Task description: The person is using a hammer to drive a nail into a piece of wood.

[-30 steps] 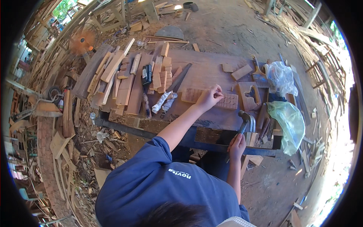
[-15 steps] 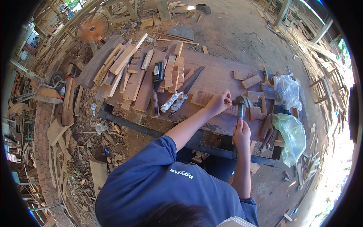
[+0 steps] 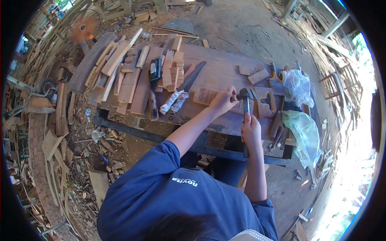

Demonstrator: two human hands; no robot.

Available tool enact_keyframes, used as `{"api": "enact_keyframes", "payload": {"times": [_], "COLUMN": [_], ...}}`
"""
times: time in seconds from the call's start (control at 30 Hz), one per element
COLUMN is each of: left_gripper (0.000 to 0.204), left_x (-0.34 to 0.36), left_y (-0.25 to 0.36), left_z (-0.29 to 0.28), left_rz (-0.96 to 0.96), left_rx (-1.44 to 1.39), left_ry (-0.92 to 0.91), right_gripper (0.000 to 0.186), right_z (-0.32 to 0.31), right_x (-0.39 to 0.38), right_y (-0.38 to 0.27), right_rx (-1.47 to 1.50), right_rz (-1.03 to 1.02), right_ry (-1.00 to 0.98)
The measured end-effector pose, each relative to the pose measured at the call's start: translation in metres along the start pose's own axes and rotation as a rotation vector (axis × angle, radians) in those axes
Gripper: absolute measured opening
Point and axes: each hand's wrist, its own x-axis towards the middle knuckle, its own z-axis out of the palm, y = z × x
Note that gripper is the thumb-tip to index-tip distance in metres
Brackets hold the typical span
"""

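Note:
My right hand [image 3: 251, 127] is wrapped round the handle of a claw hammer [image 3: 248, 105], held upright with its dark head close to my left fingertips. My left hand [image 3: 223, 100] is pinched just left of the hammer head. Whatever is between its fingers is too small to make out. Beneath my left hand lies a flat wooden block [image 3: 204, 96] with rows of marks on it, on a wide plank worktop [image 3: 223, 60]. A wooden piece with a cut-out hollow [image 3: 265, 105] lies right of the hammer.
Cut wood strips and blocks [image 3: 130, 82] crowd the worktop's left, with a black case [image 3: 155, 69] and a handsaw [image 3: 193, 76]. At the right lie a brush [image 3: 275, 76], a clear plastic bag [image 3: 297, 86] and a green one [image 3: 302, 134]. A fan [image 3: 83, 28] stands at far left.
The whole view has shifted, so everything sits a little higher and further left. The hammer head has risen slightly relative to my left fingertips. Both hands keep their grips.

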Motion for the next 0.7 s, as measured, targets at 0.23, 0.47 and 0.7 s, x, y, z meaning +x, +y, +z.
{"api": "enact_keyframes", "payload": {"times": [0.23, 0.47, 0.7], "left_gripper": [0.032, 0.032, 0.036], "left_x": [0.002, -0.001, -0.001], "left_y": [-0.006, -0.002, -0.003], "left_z": [0.005, 0.004, 0.003], "left_rz": [0.060, 0.011, 0.007], "left_rx": [0.043, 0.012, -0.025], "left_ry": [0.005, 0.039, 0.057], "right_gripper": [0.044, 0.044, 0.042], "right_z": [0.001, 0.003, 0.011], "right_x": [-0.007, -0.012, -0.005], "right_y": [0.002, 0.001, 0.016], "right_rx": [0.062, 0.029, 0.017], "right_rz": [-0.024, -0.007, 0.052], "right_ry": [0.047, 0.043, 0.033]}}
